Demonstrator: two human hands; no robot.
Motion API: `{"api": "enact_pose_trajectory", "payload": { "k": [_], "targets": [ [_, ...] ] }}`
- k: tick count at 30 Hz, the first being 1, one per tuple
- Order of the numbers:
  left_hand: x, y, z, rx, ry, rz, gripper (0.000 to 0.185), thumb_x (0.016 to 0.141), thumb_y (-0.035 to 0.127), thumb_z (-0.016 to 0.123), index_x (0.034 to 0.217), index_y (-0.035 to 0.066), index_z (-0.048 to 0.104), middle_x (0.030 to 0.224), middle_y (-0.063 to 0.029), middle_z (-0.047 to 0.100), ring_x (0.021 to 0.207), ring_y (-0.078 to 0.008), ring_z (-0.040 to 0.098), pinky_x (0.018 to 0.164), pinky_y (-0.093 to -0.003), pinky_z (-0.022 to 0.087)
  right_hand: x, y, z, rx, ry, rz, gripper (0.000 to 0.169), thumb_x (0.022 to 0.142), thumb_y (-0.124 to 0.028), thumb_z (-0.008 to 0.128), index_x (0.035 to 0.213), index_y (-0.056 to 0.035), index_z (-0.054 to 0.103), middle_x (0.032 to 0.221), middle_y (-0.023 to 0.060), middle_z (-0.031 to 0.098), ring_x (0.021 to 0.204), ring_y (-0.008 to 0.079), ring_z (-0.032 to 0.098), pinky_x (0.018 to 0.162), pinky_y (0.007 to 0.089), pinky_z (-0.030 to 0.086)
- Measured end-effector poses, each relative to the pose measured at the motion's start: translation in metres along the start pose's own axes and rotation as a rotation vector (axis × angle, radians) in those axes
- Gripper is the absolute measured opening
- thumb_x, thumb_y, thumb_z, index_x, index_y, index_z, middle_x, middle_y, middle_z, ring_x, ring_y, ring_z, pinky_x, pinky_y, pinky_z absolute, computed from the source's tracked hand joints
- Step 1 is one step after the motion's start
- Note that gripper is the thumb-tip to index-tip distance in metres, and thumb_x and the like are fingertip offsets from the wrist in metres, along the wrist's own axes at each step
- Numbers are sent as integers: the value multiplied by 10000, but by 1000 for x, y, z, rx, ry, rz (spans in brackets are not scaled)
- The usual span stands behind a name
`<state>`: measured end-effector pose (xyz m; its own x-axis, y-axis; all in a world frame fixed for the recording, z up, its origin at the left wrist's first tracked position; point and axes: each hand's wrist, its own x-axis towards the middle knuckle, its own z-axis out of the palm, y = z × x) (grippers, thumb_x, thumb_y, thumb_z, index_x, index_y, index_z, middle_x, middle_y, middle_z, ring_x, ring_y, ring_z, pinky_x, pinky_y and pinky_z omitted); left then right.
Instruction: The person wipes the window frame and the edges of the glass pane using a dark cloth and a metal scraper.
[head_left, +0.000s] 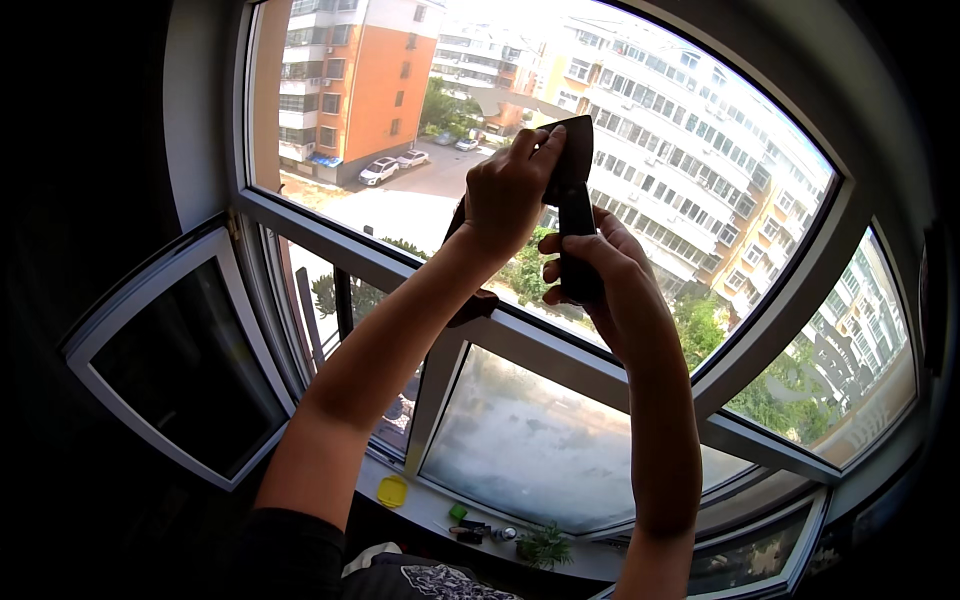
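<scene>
Raised in front of the large windowpane, my right hand grips the black handle of a scraper. Its broad dark blade points upward. My left hand has its fingers against the blade's left edge, thumb side hidden. A dark brown cloth-like piece shows behind my left forearm; whether the left hand holds it is unclear. Above the hands, a greyish ragged patch sits on the glass, its upper part washed out by glare.
An inward-open casement stands at left, another at lower right. On the sill are a yellow item, a small green block, dark small items and a plant. Peeling film marks the right pane.
</scene>
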<state>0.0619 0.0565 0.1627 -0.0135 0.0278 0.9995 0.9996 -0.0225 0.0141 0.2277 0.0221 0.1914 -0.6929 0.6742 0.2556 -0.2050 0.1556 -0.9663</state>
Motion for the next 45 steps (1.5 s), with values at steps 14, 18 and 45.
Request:
{"api": "enact_pose_trajectory", "payload": {
  "k": [14,18,45],
  "targets": [
    [-52,-19,-45,-319,-113,-358,323,767,33,686,1088,69,676,983,-106,674,779,-276,672,678,-352,526,6,65,0,7,47,33,174,965,-178,496,1015,-41,400,743,67,534,477,120,513,415,259,415],
    [-50,-13,-48,-522,-164,-578,303,848,170,699,1117,38,656,849,-131,678,762,-288,679,683,-356,529,7,80,17,35,83,-27,220,912,-128,530,1025,-56,356,779,65,538,504,112,517,438,264,438],
    [-33,-67,-57,-443,-268,-502,560,788,128,762,1312,137,567,750,-42,647,630,-96,596,590,-248,483,-39,178,-82,-1116,508,-591,295,886,-60,562,1180,-41,538,883,119,578,772,263,613,676,368,512]
  ]
}}
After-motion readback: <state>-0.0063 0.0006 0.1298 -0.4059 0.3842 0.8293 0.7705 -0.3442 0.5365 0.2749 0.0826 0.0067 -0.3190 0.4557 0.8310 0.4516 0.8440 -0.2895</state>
